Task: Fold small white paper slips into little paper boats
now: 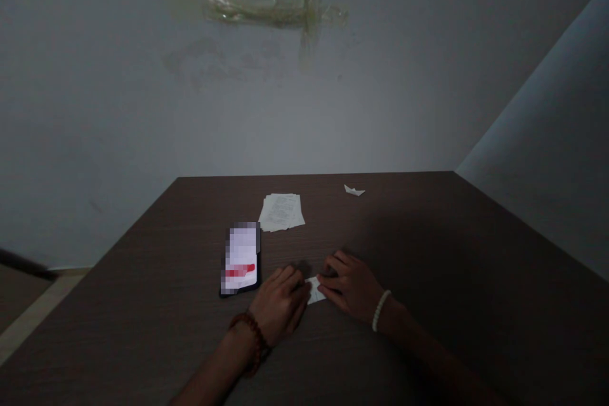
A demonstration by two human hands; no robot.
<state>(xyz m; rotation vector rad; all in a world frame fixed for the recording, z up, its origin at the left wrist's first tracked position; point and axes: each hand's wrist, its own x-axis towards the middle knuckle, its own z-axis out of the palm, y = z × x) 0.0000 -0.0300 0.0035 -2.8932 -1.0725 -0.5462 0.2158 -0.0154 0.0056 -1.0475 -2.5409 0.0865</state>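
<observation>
A small piece of folded white paper (314, 292) lies on the dark table between my two hands. My left hand (280, 304) is closed at the paper's left edge, its fingers curled and partly hiding it. From the other side, my right hand (353, 285) pinches the paper's right edge, with thumb and fingertips close together. A dark bead bracelet is on my left wrist and a white bead bracelet on the right. Left of my left hand lies a phone (242, 260) with its screen lit and partly blurred out.
A loose stack of printed paper sheets (282, 212) lies beyond the phone. Farther right, a small folded paper boat (354, 191) sits near the back of the brown table (143, 304). Behind the table stands a grey wall (371, 95) with peeling tape on it.
</observation>
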